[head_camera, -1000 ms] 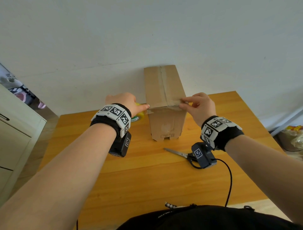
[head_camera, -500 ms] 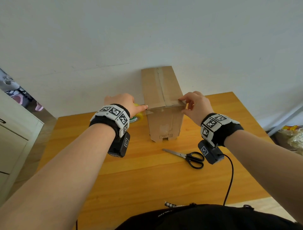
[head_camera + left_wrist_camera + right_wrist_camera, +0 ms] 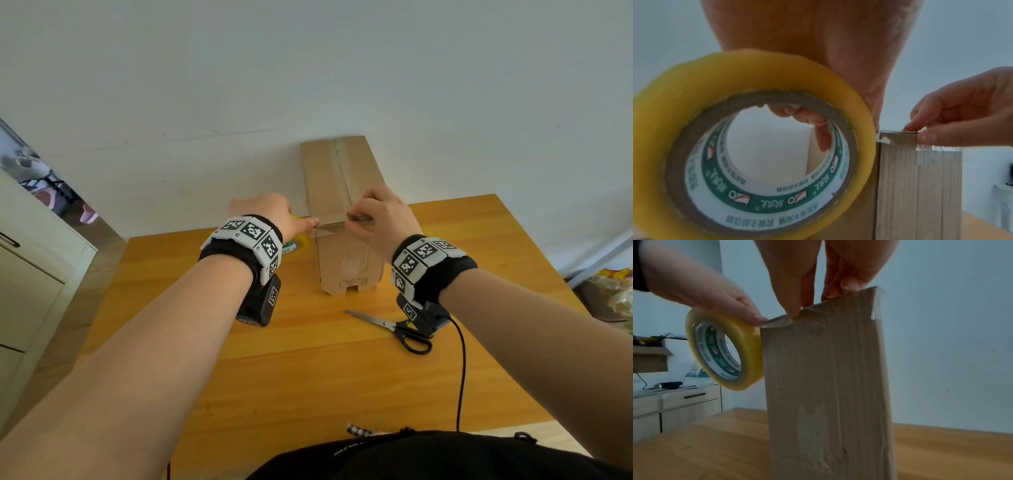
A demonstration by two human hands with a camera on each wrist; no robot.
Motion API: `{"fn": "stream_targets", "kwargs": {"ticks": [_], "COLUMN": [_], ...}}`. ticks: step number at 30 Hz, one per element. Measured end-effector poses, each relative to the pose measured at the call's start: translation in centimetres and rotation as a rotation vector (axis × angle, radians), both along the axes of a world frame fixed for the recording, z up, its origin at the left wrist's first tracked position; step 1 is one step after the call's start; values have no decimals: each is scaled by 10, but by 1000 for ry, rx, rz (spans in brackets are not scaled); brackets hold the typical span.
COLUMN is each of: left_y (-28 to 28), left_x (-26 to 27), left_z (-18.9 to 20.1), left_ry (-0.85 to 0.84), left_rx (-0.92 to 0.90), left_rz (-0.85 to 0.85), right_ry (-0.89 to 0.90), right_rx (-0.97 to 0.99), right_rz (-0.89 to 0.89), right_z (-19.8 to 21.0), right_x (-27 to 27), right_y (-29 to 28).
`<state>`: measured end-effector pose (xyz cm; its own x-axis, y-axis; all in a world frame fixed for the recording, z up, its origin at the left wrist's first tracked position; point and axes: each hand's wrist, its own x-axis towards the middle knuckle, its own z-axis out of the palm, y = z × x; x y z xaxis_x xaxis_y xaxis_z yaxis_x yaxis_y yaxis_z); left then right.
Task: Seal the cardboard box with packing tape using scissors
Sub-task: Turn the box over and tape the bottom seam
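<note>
- Cardboard box (image 3: 342,192): tall, upright on wooden table (image 3: 308,370), against the wall.
- Left hand (image 3: 270,212): grips yellow tape roll (image 3: 740,142) beside box's upper left edge.
- Right hand (image 3: 380,216): fingertips pinch the tape strip (image 3: 898,138) at box's top front edge.
- Scissors (image 3: 394,327): flat on table, near box base, untouched.

A wooden table (image 3: 308,370) stands beside a white cabinet (image 3: 24,274).
</note>
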<state>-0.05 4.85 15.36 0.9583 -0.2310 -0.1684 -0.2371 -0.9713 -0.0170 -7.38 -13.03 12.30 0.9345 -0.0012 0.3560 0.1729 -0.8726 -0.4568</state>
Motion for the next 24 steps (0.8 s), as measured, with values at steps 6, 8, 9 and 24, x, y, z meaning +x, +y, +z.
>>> {"fn": "stream_targets", "kwargs": {"ticks": [6, 8, 9, 24], "left_y": [-2, -2, -2, 11], "left_x": [-4, -5, -6, 0], "left_z": [6, 8, 9, 2], "left_ry": [-12, -5, 3, 186], "left_rx": [48, 25, 15, -176], "left_rz": [1, 5, 4, 24], "right_ry": [97, 110, 98, -3], "right_rx": [-77, -88, -94, 13], "right_rz": [-13, -15, 2, 61], "right_z": [7, 11, 12, -3], "right_x": [2, 5, 7, 21], "right_y": [2, 10, 16, 38]}}
